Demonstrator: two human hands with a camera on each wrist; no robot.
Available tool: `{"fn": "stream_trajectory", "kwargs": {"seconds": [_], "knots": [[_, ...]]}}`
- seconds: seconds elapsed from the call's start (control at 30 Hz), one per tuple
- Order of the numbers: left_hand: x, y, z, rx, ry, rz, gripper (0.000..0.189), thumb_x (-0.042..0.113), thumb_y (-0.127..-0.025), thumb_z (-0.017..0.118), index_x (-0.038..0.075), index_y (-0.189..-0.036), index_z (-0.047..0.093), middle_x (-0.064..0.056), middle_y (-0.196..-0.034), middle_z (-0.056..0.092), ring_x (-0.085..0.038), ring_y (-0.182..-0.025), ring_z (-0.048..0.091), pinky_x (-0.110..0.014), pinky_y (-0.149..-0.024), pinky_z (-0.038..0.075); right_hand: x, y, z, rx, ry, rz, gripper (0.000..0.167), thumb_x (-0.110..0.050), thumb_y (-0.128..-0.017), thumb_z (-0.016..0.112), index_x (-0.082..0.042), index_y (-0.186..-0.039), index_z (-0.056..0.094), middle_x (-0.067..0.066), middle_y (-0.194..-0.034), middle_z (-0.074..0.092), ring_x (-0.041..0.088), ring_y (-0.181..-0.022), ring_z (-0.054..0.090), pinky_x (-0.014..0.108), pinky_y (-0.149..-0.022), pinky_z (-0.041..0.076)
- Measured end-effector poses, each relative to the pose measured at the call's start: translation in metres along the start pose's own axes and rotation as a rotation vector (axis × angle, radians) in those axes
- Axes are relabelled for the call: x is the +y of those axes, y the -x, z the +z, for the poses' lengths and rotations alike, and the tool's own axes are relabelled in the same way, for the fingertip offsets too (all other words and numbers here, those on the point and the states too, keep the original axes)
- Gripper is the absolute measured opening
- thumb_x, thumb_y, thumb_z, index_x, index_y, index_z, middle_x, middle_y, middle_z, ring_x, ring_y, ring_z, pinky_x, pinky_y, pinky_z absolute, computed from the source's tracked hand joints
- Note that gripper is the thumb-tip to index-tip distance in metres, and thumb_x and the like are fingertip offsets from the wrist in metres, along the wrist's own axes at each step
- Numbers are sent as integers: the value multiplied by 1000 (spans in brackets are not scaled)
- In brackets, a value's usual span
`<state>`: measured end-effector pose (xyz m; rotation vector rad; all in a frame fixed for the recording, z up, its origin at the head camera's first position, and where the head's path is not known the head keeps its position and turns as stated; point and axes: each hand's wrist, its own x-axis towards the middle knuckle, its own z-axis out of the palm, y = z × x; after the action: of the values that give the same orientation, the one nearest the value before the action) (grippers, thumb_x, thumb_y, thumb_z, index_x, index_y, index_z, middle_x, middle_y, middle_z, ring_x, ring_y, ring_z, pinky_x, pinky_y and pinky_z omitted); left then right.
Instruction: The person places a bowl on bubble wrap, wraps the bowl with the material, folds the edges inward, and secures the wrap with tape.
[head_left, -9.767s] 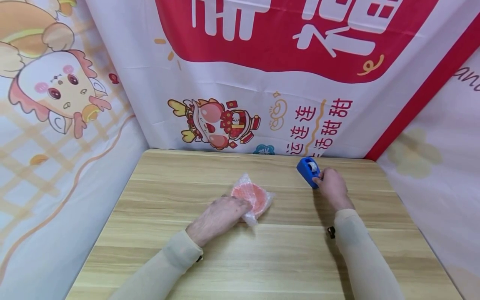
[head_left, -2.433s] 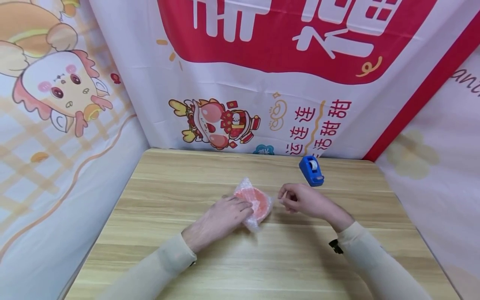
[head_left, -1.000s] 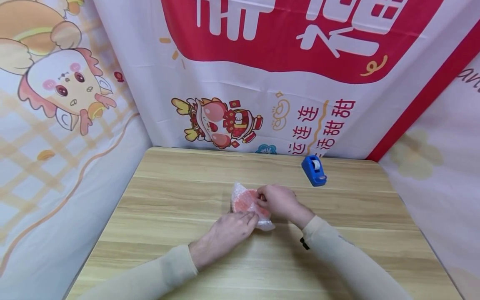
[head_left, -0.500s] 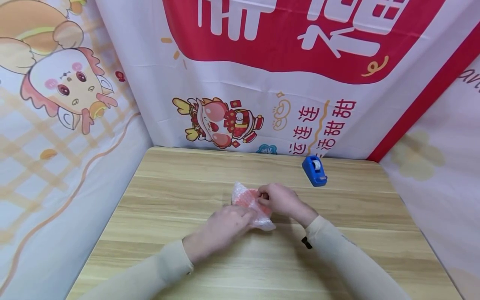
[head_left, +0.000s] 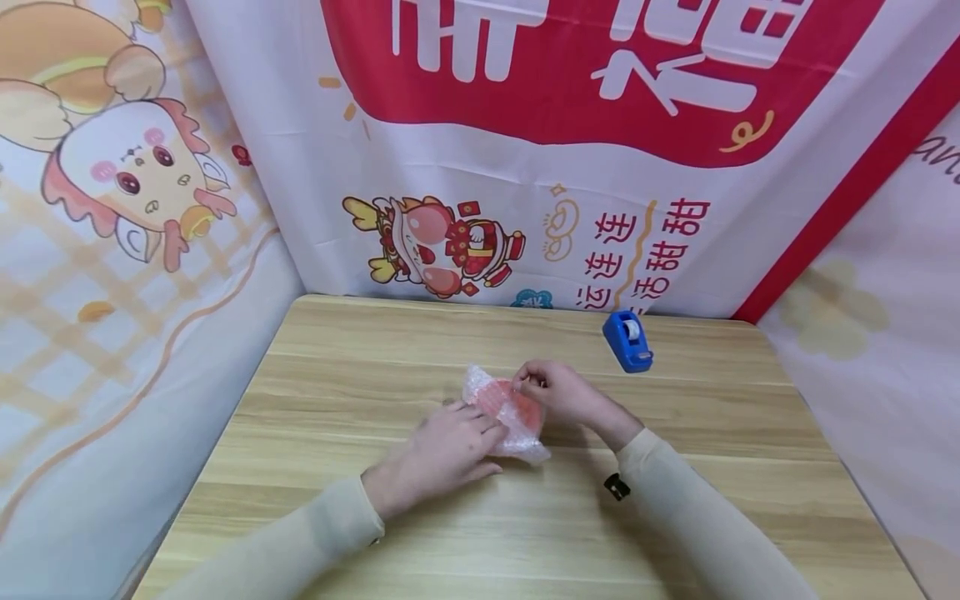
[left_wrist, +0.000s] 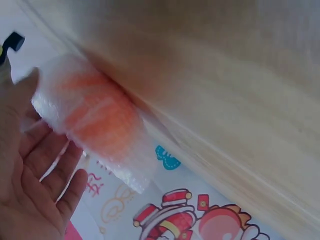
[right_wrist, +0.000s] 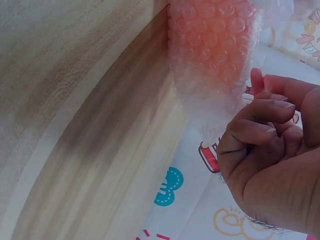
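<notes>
A round, pinkish-orange object in bubble wrap, forming a package (head_left: 525, 412), lies flat on the wooden table; the wrap hides its kind. My left hand (head_left: 442, 450) rests over its near left side, fingers fairly straight and thumb spread away. In the left wrist view, that hand's fingers (left_wrist: 65, 165) reach along the package's edge. At the far right side of the package is my right hand (head_left: 566, 392). Its thumb and forefinger tips come together beside the wrap, while the other fingers (right_wrist: 255, 122) curl inward. Whether anything thin sits between those tips is too small to make out.
A blue tape dispenser (head_left: 628, 342) with a clear roll stands near the back edge of the wooden table (head_left: 360, 358), right of the package. Printed cloth (head_left: 420, 158) hangs behind the table and along both sides.
Earlier the right hand was at the tape dispenser, then came left to the package. Over the last second it stays there, while the left hand shifts slightly left and its thumb spreads.
</notes>
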<state>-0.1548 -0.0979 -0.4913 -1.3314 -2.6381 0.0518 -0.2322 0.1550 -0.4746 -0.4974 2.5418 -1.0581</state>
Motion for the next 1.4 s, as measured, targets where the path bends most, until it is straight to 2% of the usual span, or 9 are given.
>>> {"fn": "stream_trajectory", "kwargs": {"seconds": [0.17, 0.23, 0.37, 0.43, 0.5, 0.67, 0.93, 1.27, 1.4], "knots": [[10, 2, 4, 91, -170, 37, 36, 48, -107, 84, 22, -131, 75, 6, -128, 85, -16, -119, 81, -37, -106, 65, -4, -1, 0, 2, 69, -46, 14, -15, -116, 72, -6, -117, 82, 5, -97, 68, 18, -91, 59, 30, -79, 50], [11, 3, 5, 116, -200, 41, 32, 44, -108, 83, 23, -130, 74, 7, -124, 85, -15, -115, 81, -35, -103, 64, -6, -2, 2, 20, 131, -57, 12, -15, -114, 75, -8, -115, 85, 7, -105, 68, 21, -100, 60, 34, -90, 51], [12, 3, 8, 140, -223, 43, 29, 42, -109, 81, 22, -129, 75, 8, -123, 86, -14, -113, 81, -34, -101, 64, -13, -1, 8, 72, 256, -49, 9, -18, -110, 82, -12, -110, 88, 11, -129, 67, 32, -125, 57, 52, -112, 48], [13, 4, 8, 142, -235, 41, 28, 40, -109, 81, 23, -130, 75, 8, -124, 85, -14, -114, 80, -34, -102, 63, -16, 1, 10, 102, 302, -46, 7, -20, -109, 84, -14, -107, 88, 10, -132, 69, 35, -131, 57, 60, -116, 46], [14, 3, 8, 145, -247, 37, 24, 37, -109, 80, 23, -129, 76, 8, -124, 85, -14, -115, 80, -34, -103, 63, -19, 3, 13, 131, 346, -53, 7, -20, -109, 85, -15, -105, 88, 7, -127, 75, 33, -126, 61, 59, -113, 47], [18, 2, 8, 153, -280, 19, 24, 25, -107, 81, 25, -130, 78, 7, -126, 86, -13, -115, 81, -34, -103, 63, -28, 7, 17, 179, 451, -33, 7, -22, -107, 89, -16, -108, 90, 1, -108, 86, 23, -102, 65, 47, -98, 47], [23, 0, 8, 142, -307, 2, 27, 24, -106, 82, 25, -132, 80, 8, -124, 86, -11, -109, 80, -29, -90, 61, -31, 3, 29, 180, 526, 73, 19, -34, -108, 89, -16, -114, 91, 1, -108, 82, 26, -107, 62, 48, -103, 44], [26, 1, 12, 208, -337, 1, 19, 25, -103, 82, 25, -121, 78, 10, -111, 83, -9, -98, 77, -27, -81, 59, -26, 1, 47, 261, 520, 70, 16, -29, -107, 88, -13, -110, 89, 2, -104, 77, 27, -106, 58, 49, -98, 40], [28, 2, 12, 205, -323, -15, 20, 24, -102, 84, 24, -121, 78, 10, -109, 82, -9, -90, 74, -26, -69, 57, -27, 2, 51, 296, 551, 63, 17, -30, -107, 87, -13, -103, 89, 2, -99, 76, 27, -103, 56, 47, -94, 40]]}}
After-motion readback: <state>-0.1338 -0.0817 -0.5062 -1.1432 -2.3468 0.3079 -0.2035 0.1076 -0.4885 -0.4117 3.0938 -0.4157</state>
